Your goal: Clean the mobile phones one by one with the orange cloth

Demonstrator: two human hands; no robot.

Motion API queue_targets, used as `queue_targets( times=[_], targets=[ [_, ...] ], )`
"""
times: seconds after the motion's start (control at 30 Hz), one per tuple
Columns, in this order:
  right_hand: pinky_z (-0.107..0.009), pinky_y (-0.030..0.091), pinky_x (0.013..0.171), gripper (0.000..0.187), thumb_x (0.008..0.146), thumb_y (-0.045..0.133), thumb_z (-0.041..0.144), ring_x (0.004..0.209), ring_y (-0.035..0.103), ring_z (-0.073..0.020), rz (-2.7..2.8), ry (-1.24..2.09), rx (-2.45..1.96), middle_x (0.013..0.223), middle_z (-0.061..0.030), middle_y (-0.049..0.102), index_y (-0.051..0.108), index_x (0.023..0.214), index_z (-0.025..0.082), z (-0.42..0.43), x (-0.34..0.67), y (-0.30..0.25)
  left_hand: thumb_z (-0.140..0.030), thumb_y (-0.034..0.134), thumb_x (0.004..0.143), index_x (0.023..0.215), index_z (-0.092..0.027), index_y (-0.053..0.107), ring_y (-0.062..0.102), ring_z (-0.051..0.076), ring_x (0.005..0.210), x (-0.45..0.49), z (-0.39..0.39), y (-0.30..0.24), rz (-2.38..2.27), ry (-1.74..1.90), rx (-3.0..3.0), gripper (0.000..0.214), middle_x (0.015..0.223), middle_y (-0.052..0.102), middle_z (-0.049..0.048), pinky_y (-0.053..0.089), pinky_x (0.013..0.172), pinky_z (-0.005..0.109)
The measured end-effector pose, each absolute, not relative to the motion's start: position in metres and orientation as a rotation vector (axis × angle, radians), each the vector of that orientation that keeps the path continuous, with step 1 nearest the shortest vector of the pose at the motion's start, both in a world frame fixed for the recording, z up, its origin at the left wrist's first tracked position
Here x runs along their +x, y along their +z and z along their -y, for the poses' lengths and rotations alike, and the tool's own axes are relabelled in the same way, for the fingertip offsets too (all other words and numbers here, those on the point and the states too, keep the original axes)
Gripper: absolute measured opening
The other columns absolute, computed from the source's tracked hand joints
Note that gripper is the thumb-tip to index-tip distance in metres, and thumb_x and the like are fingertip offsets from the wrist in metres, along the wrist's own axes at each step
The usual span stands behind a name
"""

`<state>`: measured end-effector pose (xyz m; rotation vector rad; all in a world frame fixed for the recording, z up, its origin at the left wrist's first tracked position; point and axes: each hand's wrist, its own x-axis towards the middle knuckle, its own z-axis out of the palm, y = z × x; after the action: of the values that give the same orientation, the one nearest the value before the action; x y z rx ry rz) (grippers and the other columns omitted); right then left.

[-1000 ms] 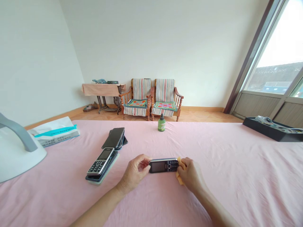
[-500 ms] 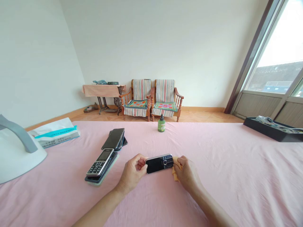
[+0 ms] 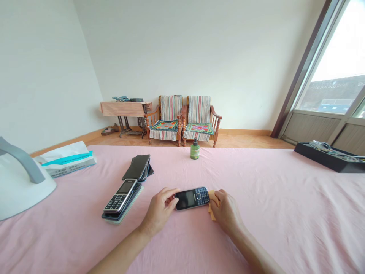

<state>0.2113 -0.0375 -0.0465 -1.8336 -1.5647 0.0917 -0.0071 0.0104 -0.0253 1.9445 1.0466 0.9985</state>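
While left hand (image 3: pixel 160 209) steadies keypad phone (image 3: pixel 192 198), right hand (image 3: pixel 226 211) pinches orange cloth (image 3: pixel 212 198).

Bare left hand (image 3: pixel 159 211), bare right hand (image 3: pixel 227 211), bare slender forearms (image 3: pixel 122 251).

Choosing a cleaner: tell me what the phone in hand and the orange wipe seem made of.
The keypad phone: likely plastic body, glossy dark screen reflecting light. The orange cloth: soft matte fabric, crumpled under the right hand; weave too small to tell.

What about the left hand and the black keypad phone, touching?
Touching. The head view shows the left hand pinching the screen end of the black keypad phone, no gap; the right hand holds an orange cloth at the keypad end.
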Motion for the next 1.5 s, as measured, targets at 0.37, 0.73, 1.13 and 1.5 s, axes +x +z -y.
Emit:
queue_targets(
  times=[0.37,0.73,1.13,1.5],
  targets=[
    [-0.020,0.031,0.053,0.023,0.076,0.044,0.012,0.054,0.050,-0.0112,1.508,0.100,-1.844,0.061,0.0016,0.051,0.049,0.055,0.019,0.037,0.220,-0.043,-0.022,0.080,0.054,0.133,-0.024,0.037,0.051,0.026,0.101,-0.005,0.000,-0.023,-1.173,0.844,2.317,0.089,0.105,0.058,0.0058,0.038,0.091,0.042],
    [-0.026,0.029,0.066,0.019,0.076,0.051,0.014,0.070,0.052,-0.0158,1.625,0.009,-1.974,0.067,-0.0017,0.057,0.054,0.058,0.018,0.041,0.211,-0.030,-0.023,0.072,0.062,0.138,-0.023,0.024,0.055,0.024,0.091,-0.003,0.002,-0.021,-1.309,0.856,2.416,0.090,0.089,0.060,0.0014,0.031,0.091,0.044],
    [-0.023,0.031,0.054,0.019,0.078,0.046,0.012,0.058,0.047,-0.0126,1.525,0.006,-1.705,0.065,-0.0002,0.050,0.052,0.061,0.019,0.045,0.190,-0.035,-0.036,0.072,0.064,0.112,-0.021,0.050,0.062,0.022,0.076,0.004,0.010,-0.013,-1.318,0.898,2.122,0.055,0.070,0.066,-0.0015,0.043,0.078,0.034],
    [-0.024,0.042,0.068,0.021,0.087,0.041,0.011,0.073,0.054,-0.0145,1.684,0.080,-1.252,0.081,-0.0043,0.055,0.060,0.087,0.019,0.054,0.168,-0.027,-0.041,0.061,0.076,0.051,-0.019,0.053,0.053,0.016,0.060,0.001,0.004,-0.011,-1.323,0.924,2.404,0.035,0.054,0.055,-0.0021,0.036,0.063,0.027]
  ],
)
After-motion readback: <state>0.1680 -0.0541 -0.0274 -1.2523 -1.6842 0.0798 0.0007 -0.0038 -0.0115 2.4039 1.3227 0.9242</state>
